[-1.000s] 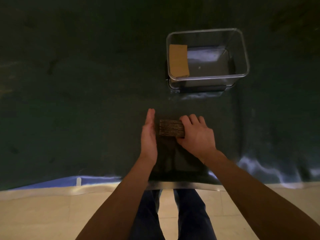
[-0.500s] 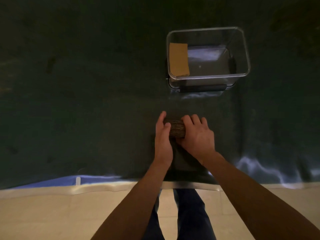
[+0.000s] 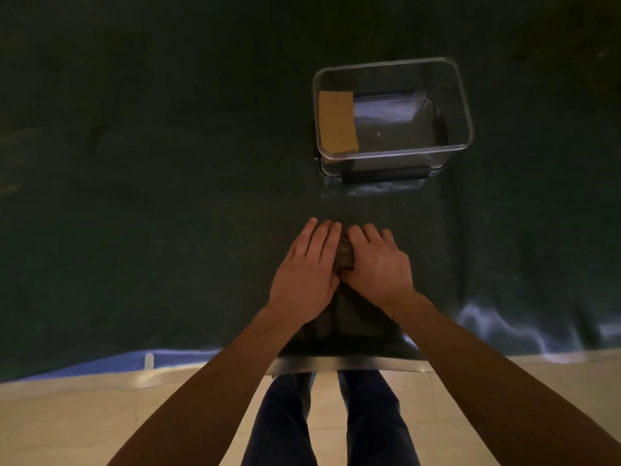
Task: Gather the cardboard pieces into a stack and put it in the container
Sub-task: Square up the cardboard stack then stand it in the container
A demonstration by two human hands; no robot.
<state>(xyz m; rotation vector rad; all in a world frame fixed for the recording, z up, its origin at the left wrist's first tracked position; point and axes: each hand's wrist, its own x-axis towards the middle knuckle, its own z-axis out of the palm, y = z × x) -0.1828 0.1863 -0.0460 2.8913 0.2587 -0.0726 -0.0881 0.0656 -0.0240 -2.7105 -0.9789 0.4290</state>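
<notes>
Both hands closed in on the cardboard stack (image 3: 344,253) on the dark worktop (image 3: 151,196): left hand (image 3: 304,270) covers its left side, right hand (image 3: 378,264) its right. Clear container (image 3: 465,105) sits beyond, one cardboard piece (image 3: 337,121) inside at left.

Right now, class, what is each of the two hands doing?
Left hand: closed against the left side of the brown corrugated cardboard stack, pressing it.
Right hand: closed against the stack's right side; together they hold it.
</notes>
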